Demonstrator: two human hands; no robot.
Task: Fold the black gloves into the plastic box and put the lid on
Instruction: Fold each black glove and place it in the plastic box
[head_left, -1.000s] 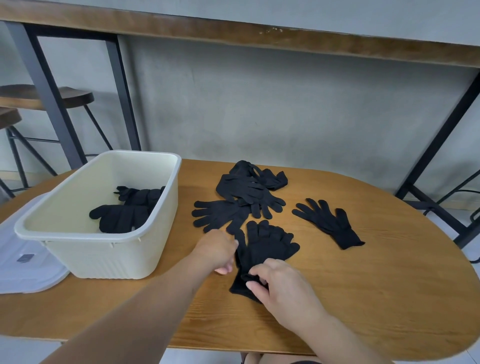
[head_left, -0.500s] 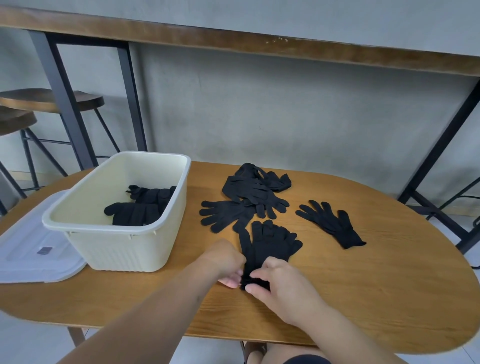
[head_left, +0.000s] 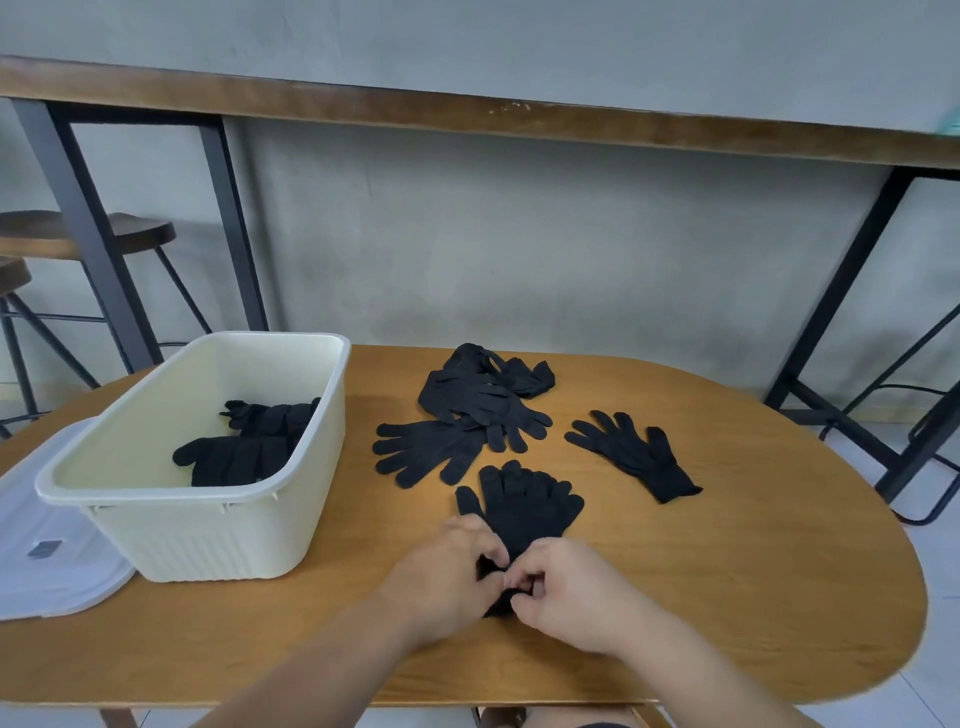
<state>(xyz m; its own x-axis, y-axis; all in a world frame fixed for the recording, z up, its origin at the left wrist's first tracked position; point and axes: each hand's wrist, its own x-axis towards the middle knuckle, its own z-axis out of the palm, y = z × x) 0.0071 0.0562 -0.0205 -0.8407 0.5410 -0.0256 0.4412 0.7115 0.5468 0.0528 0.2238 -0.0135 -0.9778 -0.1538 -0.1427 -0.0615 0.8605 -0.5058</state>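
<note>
A stacked pair of black gloves lies flat near the table's front, fingers pointing away from me. My left hand and my right hand meet at its cuff end, both pinching the cuff with curled fingers. The cream plastic box stands to the left, with folded black gloves inside. The clear lid lies flat at the box's left. A loose glove, a small pile of gloves and a single glove lie farther back.
The oval wooden table curves away at the right. Behind it runs a long wooden bench top on black metal legs against a grey wall. Two dark stools stand at the far left.
Both hands have slid back along the glove pair to its cuff end and closed together there. The camera has tilted up and shifted, so the box sits more toward the centre.
</note>
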